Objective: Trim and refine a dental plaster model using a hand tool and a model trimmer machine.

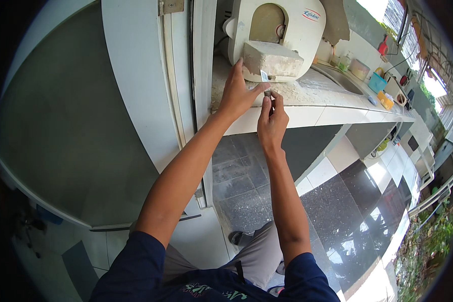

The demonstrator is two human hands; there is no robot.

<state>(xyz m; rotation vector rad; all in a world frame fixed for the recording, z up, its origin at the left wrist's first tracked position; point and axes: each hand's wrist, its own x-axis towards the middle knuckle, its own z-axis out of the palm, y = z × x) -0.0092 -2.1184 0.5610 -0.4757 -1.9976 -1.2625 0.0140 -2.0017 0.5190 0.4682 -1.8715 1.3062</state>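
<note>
A dusty white bench machine (237,30), which looks like a plaster model trimmer, stands on the counter before me. Its arched opening (262,22) sits above a powder-caked front ledge (274,59). My left hand (238,93) has its fingers spread, one reaching up against the ledge's left side and the thumb pointing toward my right hand. Beside it, at the counter's front edge, my right hand (273,120) is closed in a pinch round a small dark knob-like piece (268,93). A small white-and-blue slip (264,76) shows just above, at the base of the ledge.
White powder covers the tiled counter (307,98). Farther right are a sink (340,80), a light-blue container (376,82) and a yellow one (385,99). A white-framed door (131,75) stands close on my left. Dark tiles (332,201) cover the floor.
</note>
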